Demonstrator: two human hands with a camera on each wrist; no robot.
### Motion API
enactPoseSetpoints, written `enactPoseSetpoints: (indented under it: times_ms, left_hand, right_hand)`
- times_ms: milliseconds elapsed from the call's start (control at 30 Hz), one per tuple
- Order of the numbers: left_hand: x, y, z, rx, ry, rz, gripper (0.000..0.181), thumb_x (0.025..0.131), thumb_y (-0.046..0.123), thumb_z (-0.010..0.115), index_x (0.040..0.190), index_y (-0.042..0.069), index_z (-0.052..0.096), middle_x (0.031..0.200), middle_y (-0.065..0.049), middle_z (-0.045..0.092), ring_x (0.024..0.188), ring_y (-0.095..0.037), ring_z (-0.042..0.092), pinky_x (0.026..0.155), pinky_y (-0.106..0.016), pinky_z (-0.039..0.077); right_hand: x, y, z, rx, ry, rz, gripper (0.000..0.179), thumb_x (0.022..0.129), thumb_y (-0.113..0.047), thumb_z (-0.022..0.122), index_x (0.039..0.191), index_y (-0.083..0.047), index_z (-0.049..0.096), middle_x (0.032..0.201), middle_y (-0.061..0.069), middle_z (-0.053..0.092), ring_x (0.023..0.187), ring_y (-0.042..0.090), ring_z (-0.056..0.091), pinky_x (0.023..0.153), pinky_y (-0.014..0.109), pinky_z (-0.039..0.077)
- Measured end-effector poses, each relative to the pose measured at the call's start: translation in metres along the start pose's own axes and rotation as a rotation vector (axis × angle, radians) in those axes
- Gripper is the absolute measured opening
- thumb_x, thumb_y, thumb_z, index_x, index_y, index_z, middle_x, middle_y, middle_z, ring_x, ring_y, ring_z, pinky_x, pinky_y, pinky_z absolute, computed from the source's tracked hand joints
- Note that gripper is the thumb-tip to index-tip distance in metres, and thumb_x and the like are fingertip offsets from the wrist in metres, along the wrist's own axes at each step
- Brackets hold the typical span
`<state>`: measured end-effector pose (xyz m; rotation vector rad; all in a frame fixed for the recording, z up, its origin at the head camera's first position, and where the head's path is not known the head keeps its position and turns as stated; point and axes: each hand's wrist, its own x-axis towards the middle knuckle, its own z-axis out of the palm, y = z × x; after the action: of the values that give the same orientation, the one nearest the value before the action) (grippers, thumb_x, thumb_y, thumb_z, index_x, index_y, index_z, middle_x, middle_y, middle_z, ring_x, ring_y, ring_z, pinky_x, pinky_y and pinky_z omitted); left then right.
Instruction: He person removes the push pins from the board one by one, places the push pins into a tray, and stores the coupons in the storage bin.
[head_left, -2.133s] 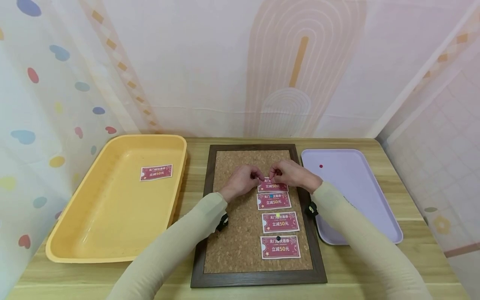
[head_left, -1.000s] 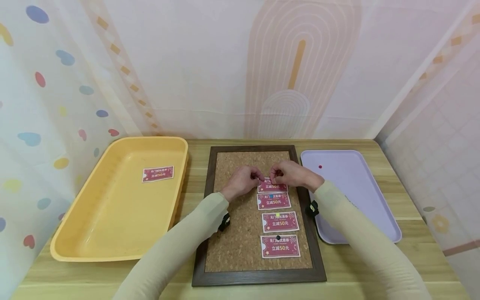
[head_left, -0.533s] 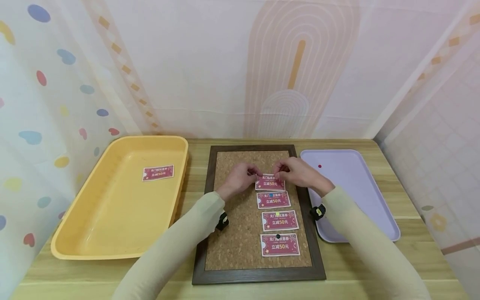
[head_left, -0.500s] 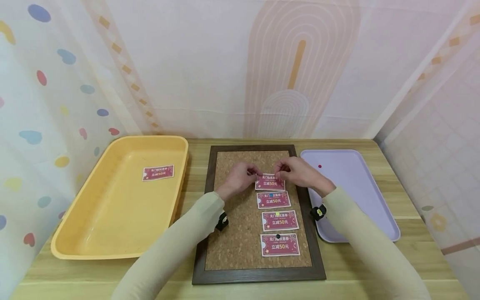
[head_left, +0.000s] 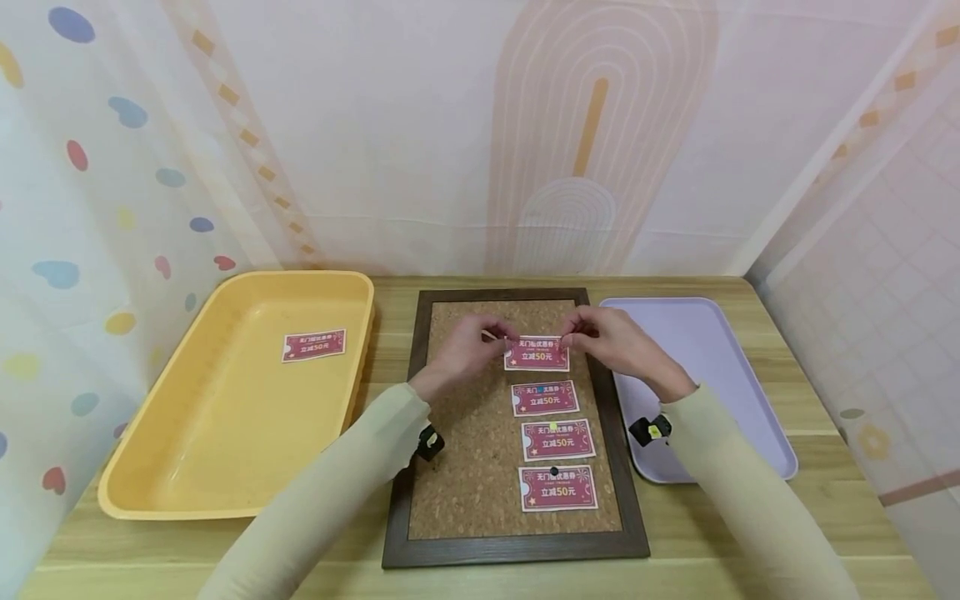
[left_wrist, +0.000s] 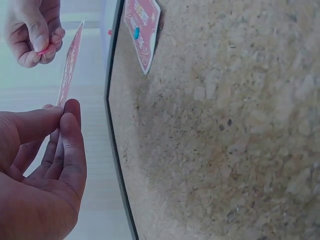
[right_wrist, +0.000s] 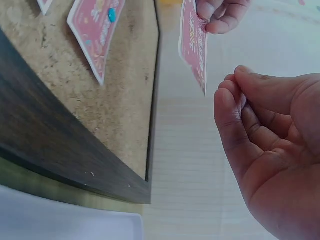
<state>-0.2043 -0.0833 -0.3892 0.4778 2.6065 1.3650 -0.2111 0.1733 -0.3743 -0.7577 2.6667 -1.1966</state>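
Observation:
My left hand (head_left: 468, 346) pinches the left edge of a red-and-white paper coupon (head_left: 537, 354), lifted off the cork board (head_left: 472, 467). In the left wrist view the coupon (left_wrist: 71, 65) is seen almost edge-on. My right hand (head_left: 611, 340) is by the coupon's right end; in the right wrist view a gap separates its fingertips from the paper. Its thumb and finger pinch a small pink pin-like piece (left_wrist: 47, 49), mostly hidden. Below, three coupons sit in a column on the board: one with a blue pin (head_left: 540, 389), one with a yellow pin (head_left: 553, 426), one with a black pin (head_left: 554, 471).
Left of the board stands a deep yellow tray (head_left: 225, 450) with another coupon (head_left: 314, 345) inside. A shallow purple tray (head_left: 712, 375) lies to the right, partly under the right forearm. Dark wood frames the board, and a patterned curtain (head_left: 420, 167) hangs behind the table.
Both hands have risen and moved apart, the right hand shifting rightward. The held coupon has come up and away from the blue-pinned one, and more of its face shows.

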Motion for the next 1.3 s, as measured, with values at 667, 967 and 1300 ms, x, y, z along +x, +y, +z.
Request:
enactPoseSetpoints:
  times_ms: [667, 967, 1300]
  left_hand:
    - [-0.021, 0.008, -0.024, -0.041, 0.091, -0.028, 0.012, 0.097, 0.011, 0.072, 0.107, 0.007, 0.076, 0.104, -0.007, 0.073, 0.091, -0.022, 0.069, 0.074, -0.032, 0.057]
    - [-0.034, 0.012, -0.042, -0.1, 0.087, -0.016, 0.012, 0.098, 0.009, 0.07, 0.108, 0.004, 0.076, 0.1, -0.008, 0.072, 0.084, -0.02, 0.064, 0.072, -0.03, 0.053]
    - [-0.051, 0.011, -0.065, -0.073, 0.126, -0.053, 0.015, 0.1, 0.016, 0.07, 0.112, 0.008, 0.075, 0.102, -0.007, 0.073, 0.088, -0.022, 0.064, 0.077, -0.034, 0.053]
  right_hand:
    - [-0.029, -0.005, -0.022, 0.03, 0.102, 0.041, 0.005, 0.102, -0.01, 0.066, 0.104, -0.005, 0.068, 0.096, 0.013, 0.071, 0.083, 0.02, 0.06, 0.073, 0.027, 0.048]
    - [-0.042, -0.006, -0.035, 0.037, 0.137, 0.067, 0.01, 0.101, -0.017, 0.069, 0.103, -0.007, 0.069, 0.092, 0.007, 0.069, 0.08, 0.016, 0.056, 0.071, 0.026, 0.046]
    - [-0.054, -0.006, -0.05, 0.031, 0.173, 0.087, 0.011, 0.101, -0.014, 0.069, 0.106, -0.004, 0.068, 0.09, 0.008, 0.065, 0.078, 0.016, 0.055, 0.068, 0.024, 0.045]
